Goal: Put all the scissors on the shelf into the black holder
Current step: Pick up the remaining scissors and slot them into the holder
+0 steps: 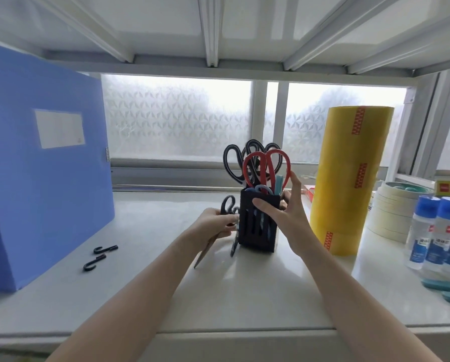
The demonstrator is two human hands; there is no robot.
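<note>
**Scissors half-gathered on the white shelf**

You stood at a white shelf (145, 288) under another shelf's ribbed underside, frosted patterned windows (176, 113) behind it. A blue file box (43, 163) stood at the left, two small black hooks (98, 257) lying before it. At the right stood a tall stack of yellow tape rolls (349, 178), then cream tape rolls (391, 212) and blue-capped glue bottles (438, 231).

The black holder (257, 226) stood mid-shelf, red-handled scissors (267, 165) and black-handled scissors (244, 158) upright inside it. Your right hand (286, 218) had its grip clamped on the holder's side, thumb across the front. Your left hand (213, 228), just left of the holder, had its grip closed on a black-handled pair (227, 205), blades pointing down toward you
</note>
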